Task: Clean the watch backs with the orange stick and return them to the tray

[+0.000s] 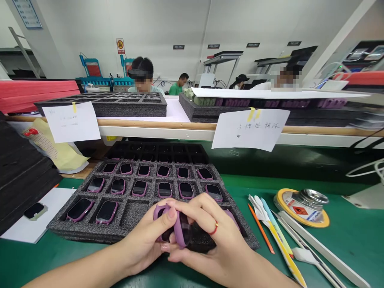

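Note:
Two purple-framed pieces with dark faces are held close together over the near edge of a black foam tray [87, 232]. My left hand [147, 240] is closed around the left purple piece [159, 212]. My right hand [213, 236] grips the right purple piece [179, 231], its fingers arched over the top and the thumb below. Rows of similar purple-framed watch-like pieces [139, 188] lie in the tray's compartments. One front-row compartment [135, 214] just left of my hands holds nothing. My fingers partly hide both held pieces and the tray behind them.
A green-framed piece [35, 211] lies on white paper [51, 204] at left. At right are an orange stick [261, 228], brushes [285, 248] and a yellow-rimmed round container [303, 208]. A shelf [156, 130] with foam trays crosses behind; several people sit beyond.

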A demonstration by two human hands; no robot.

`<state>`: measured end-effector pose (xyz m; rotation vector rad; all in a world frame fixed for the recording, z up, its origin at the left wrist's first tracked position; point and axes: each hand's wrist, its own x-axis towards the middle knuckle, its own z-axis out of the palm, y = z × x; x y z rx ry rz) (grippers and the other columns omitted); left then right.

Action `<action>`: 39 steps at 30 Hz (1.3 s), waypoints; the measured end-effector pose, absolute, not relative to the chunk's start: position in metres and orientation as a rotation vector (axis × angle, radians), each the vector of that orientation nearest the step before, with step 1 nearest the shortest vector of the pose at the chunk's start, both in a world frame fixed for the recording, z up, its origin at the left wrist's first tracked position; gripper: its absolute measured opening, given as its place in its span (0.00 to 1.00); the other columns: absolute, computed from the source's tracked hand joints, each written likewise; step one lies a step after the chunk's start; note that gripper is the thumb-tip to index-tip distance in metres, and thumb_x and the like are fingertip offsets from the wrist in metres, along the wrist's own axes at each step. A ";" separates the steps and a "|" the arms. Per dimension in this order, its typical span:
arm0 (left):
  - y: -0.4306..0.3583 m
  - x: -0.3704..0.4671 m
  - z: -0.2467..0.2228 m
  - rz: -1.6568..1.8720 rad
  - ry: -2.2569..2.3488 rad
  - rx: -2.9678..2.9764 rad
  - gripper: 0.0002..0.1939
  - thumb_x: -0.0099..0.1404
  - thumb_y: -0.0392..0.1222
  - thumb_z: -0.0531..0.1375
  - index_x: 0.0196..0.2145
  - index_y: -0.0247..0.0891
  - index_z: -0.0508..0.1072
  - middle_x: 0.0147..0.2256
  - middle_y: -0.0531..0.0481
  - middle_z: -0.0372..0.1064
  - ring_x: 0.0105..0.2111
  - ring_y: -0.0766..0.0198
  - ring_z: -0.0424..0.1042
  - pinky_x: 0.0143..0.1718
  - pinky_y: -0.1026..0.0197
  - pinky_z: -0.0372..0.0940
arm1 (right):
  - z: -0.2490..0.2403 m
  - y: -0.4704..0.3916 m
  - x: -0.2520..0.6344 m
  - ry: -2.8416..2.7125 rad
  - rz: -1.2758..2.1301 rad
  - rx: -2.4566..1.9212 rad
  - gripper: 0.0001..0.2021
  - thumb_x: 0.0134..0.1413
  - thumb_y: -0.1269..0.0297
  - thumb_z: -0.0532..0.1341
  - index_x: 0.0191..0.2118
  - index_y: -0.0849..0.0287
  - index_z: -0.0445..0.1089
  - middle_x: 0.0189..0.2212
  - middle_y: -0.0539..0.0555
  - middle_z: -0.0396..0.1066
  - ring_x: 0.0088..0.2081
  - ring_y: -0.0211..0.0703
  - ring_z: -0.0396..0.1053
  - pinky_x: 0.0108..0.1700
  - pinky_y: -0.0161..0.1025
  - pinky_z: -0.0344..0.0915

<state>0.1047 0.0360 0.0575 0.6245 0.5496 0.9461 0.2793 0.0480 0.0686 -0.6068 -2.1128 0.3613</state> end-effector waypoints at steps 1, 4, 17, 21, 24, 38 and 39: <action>0.036 0.105 0.058 0.943 0.545 0.636 0.19 0.56 0.52 0.74 0.34 0.35 0.75 0.22 0.56 0.62 0.19 0.76 0.54 0.18 0.73 0.47 | 0.068 0.048 0.279 -2.094 0.433 -0.610 0.30 0.53 0.61 0.72 0.60 0.53 0.64 0.39 0.53 0.74 0.36 0.43 0.71 0.39 0.40 0.72; 0.036 0.104 0.057 0.952 0.545 0.611 0.20 0.58 0.55 0.72 0.35 0.36 0.75 0.21 0.56 0.61 0.18 0.75 0.53 0.19 0.72 0.47 | 0.068 0.049 0.279 -2.021 0.545 -0.592 0.30 0.50 0.66 0.74 0.57 0.51 0.65 0.43 0.52 0.75 0.40 0.43 0.72 0.43 0.39 0.71; 0.041 0.095 0.050 0.869 0.479 0.589 0.25 0.55 0.56 0.74 0.42 0.36 0.76 0.35 0.43 0.76 0.18 0.78 0.59 0.17 0.75 0.50 | 0.071 0.053 0.283 -2.094 0.477 -0.556 0.30 0.51 0.68 0.74 0.58 0.56 0.65 0.45 0.54 0.74 0.45 0.44 0.71 0.50 0.42 0.68; 0.039 0.097 0.050 0.897 0.499 0.538 0.24 0.55 0.53 0.75 0.42 0.35 0.76 0.33 0.45 0.75 0.19 0.77 0.61 0.18 0.75 0.52 | 0.075 0.055 0.287 -2.142 0.382 -0.561 0.28 0.54 0.70 0.70 0.59 0.55 0.65 0.46 0.55 0.74 0.45 0.45 0.71 0.50 0.44 0.68; 0.039 0.101 0.054 1.014 0.510 0.475 0.19 0.54 0.41 0.76 0.39 0.34 0.76 0.29 0.49 0.73 0.21 0.76 0.62 0.19 0.75 0.54 | 0.083 0.060 0.295 -2.097 0.292 -0.675 0.24 0.51 0.70 0.69 0.54 0.55 0.66 0.45 0.54 0.75 0.44 0.47 0.72 0.49 0.45 0.68; 0.044 0.095 0.058 1.003 0.510 0.449 0.12 0.61 0.46 0.69 0.38 0.34 0.79 0.29 0.48 0.74 0.12 0.80 0.50 0.14 0.73 0.46 | 0.084 0.075 0.314 -2.233 0.469 -0.924 0.07 0.63 0.67 0.62 0.47 0.55 0.70 0.43 0.55 0.73 0.47 0.48 0.71 0.51 0.47 0.68; 0.043 0.097 0.058 0.995 0.543 0.483 0.13 0.61 0.46 0.69 0.39 0.35 0.79 0.30 0.48 0.74 0.13 0.80 0.52 0.16 0.73 0.49 | 0.085 0.072 0.312 -2.161 0.454 -0.860 0.07 0.64 0.67 0.63 0.47 0.54 0.69 0.43 0.54 0.73 0.46 0.46 0.71 0.50 0.44 0.69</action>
